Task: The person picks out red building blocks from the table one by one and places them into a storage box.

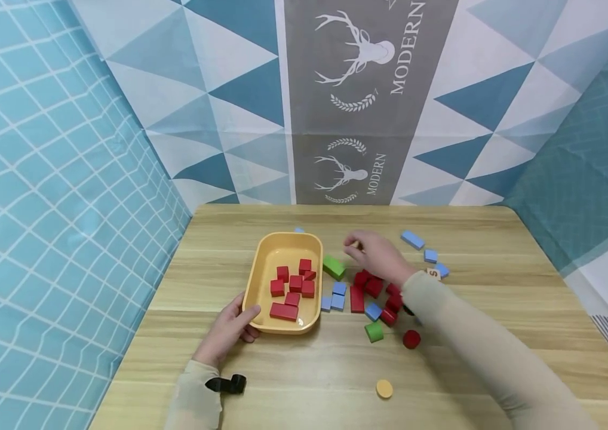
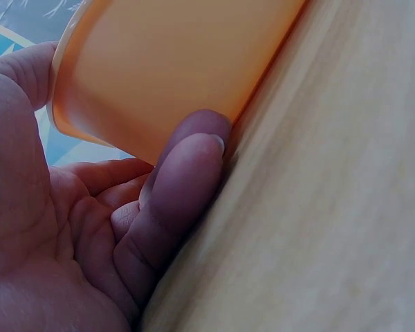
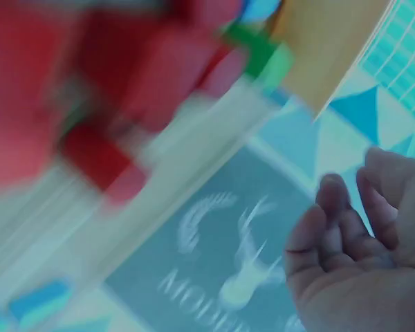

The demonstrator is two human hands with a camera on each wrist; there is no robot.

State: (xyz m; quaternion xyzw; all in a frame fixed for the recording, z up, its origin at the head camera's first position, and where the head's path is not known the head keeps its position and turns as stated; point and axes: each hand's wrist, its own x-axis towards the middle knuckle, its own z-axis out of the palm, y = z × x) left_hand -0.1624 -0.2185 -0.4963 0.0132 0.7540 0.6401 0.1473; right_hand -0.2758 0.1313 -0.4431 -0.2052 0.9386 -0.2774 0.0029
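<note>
Your left hand (image 1: 227, 326) is gripping the tray (image 1: 285, 246); your loosely parted right hand (image 1: 378, 254) is risking scattering centre-right blocks (image 1: 356, 298) if lowered.

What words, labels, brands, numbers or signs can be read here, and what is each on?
"MODERN": grey backdrop panel, upper part.
"MODERN": same panel, lower part.
"S", possibly "5": small pale tile.
"MOD...": same panel, right wrist view; remaining letters too blurred to read.

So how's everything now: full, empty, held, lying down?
Yellow tray: upright, partly filled
Red blocks in the tray: loose
Left grip: holding the tray
Right grip: loosely curled, seemingly empty
Red blocks outside: bunched together
Long green block: lying down
Long blue block: lying down
Yellow disc: lying flat
</note>
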